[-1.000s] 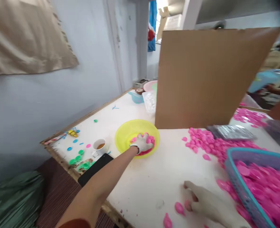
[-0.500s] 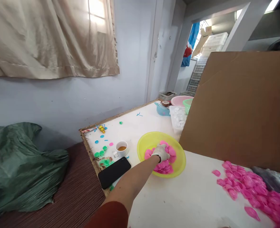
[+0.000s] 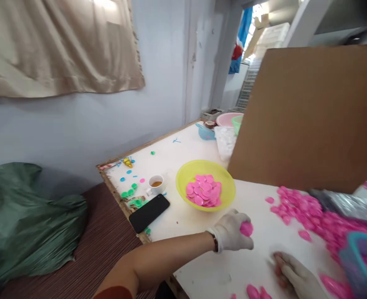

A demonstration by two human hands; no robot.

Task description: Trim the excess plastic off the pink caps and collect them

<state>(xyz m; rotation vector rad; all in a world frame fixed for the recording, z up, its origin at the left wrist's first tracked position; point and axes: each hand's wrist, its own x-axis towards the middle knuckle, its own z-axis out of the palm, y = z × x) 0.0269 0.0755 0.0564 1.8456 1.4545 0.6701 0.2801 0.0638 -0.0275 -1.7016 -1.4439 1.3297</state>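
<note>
My left hand (image 3: pixel 233 231), in a white glove, is over the table in front of the yellow bowl (image 3: pixel 179 182). Its fingers are closed around a round pink plastic piece (image 3: pixel 246 229); whether there are more behind it is hidden. Flat pink discs (image 3: pixel 204 190) lie heaped inside the bowl. At the lower right is my right hand (image 3: pixel 295 274), gloved with bare fingertips showing, slightly blurred. Its fingers are curled together low over the tabletop, and anything within them is hidden. A few pink pieces (image 3: pixel 253 292) lie near the bottom edge, between the hands.
Pink cupped pieces (image 3: pixel 298 207) spread in a pile on the right, beside a grey plastic bag (image 3: pixel 351 205) and a blue basket (image 3: pixel 354 257). A cardboard sheet (image 3: pixel 308 120) stands behind them. Left of the bowl are a cup (image 3: pixel 156 185) of brown liquid and a black phone (image 3: pixel 149 212).
My left hand has come out of the yellow bowl toward me and to the right, carrying a pink piece. My right hand has come into view, and the view has tilted down.
</note>
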